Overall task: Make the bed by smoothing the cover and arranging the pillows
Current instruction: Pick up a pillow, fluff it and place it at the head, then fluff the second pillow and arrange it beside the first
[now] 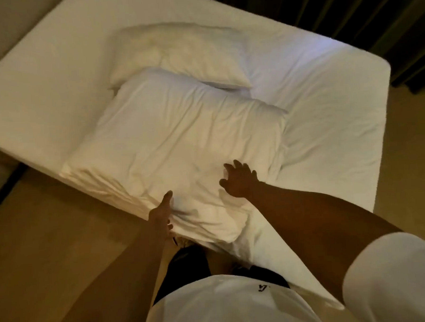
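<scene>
- A bedroom, possibly a hotel room, though that cannot be told for sure.
- A wide bed (326, 105) under a plain white sheet fills most of the view.
- Two white pillows (180, 138) lie on it, one partly over the other.
- Dark pleated curtains (346, 6) hang just beyond the far side of the bed.
- A padded beige headboard (4, 21) stands against the bed's end at the left.
- The floor (50, 231) is pale and bare, lit by warm, dim light.
</scene>
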